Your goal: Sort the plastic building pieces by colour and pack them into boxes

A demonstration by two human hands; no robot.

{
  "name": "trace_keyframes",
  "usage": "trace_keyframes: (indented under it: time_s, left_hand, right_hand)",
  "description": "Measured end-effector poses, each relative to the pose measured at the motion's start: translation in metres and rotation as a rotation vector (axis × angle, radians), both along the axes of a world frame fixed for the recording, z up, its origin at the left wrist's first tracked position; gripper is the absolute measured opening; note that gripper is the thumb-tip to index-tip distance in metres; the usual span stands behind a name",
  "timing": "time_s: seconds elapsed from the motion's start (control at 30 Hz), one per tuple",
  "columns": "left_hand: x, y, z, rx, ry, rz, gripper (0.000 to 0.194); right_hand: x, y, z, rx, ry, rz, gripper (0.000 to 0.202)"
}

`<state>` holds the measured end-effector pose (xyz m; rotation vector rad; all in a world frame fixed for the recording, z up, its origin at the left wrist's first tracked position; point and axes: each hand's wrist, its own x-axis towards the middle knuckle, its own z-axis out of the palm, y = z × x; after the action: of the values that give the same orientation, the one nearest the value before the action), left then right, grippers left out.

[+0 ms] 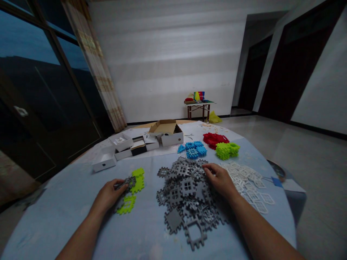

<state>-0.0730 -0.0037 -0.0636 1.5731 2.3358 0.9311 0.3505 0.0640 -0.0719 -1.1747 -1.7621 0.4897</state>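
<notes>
While a patterned curtain [100, 68] hangs beside dark glass panels at the far left, the round worktop [146, 231] below wears a pale blue cloth. Near its left edge, small white boxes [104, 161] stand in a cluster with a black-sided box [138, 147]. In front of them, the left hand [109, 194] has its fingers closed on a grey piece [131, 182], a notched-edge part held just over two lime pieces [138, 183] that lie flat. Behind, a white box with a brown cardboard inside [170, 135] stands open. Right of the middle, a large heap of grey pieces [187, 187] spreads toward the near edge, some solid, others with window-like cutouts. Blue pieces [193, 150] sit just behind it. The right hand [221, 180] reaches in at the heap's upper right, its fingers bent and narrow; whether they grip a piece I cannot tell. Beyond this hand are red pieces [215, 140] and a lime stack [227, 151]. Farther right, thin white frames [249, 186] lie scattered and overlapping.
</notes>
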Motion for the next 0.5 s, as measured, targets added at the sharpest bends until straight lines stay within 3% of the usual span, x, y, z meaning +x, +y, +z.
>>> trace_keyframes:
  time_s: [0.1,0.33,0.5]
  left_hand:
    - [-0.003,-0.001,0.001,0.005,-0.097,0.008,0.041]
    - [-0.011,-0.004,0.007,0.25,-0.224,0.202,0.051]
    - [0.03,0.009,0.034,0.35,-0.36,0.098,0.061]
  right_hand:
    - [0.0,0.0,-0.001,0.002,-0.003,0.0,0.027]
    - [-0.001,0.0,-0.001,-0.022,0.004,-0.006,0.028]
    - [-0.001,-0.001,-0.001,-0.021,0.019,-0.015,0.027]
